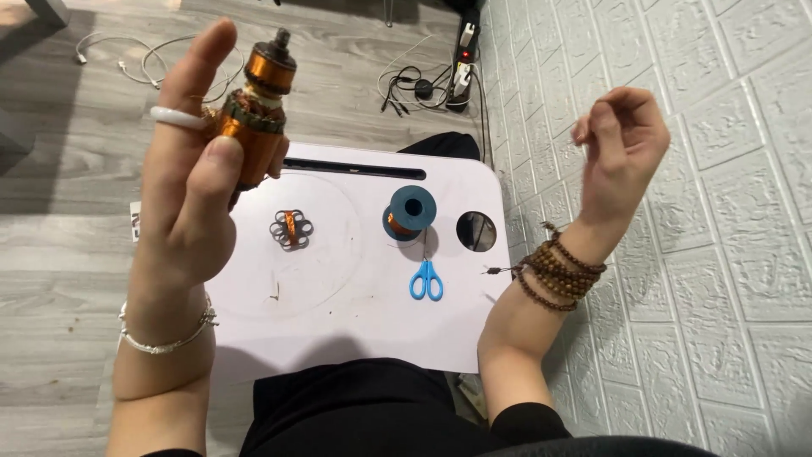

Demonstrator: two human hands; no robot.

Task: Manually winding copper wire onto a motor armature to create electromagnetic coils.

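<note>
head view: left hand (pixel 190 182) is gripping a copper-wound motor armature (pixel 256 110) between thumb and fingers, holding it up at upper left of frame, above the white lap table (pixel 355 296). right hand (pixel 622 144) is hanging raised at upper right near the wall, fingers loosely curled, grasping nothing i can make out. on the table: a small wound core (pixel 292 228) left of centre, a blue wire spool (pixel 410 211) mid-frame, blue scissors (pixel 427 279) just below it.
</note>
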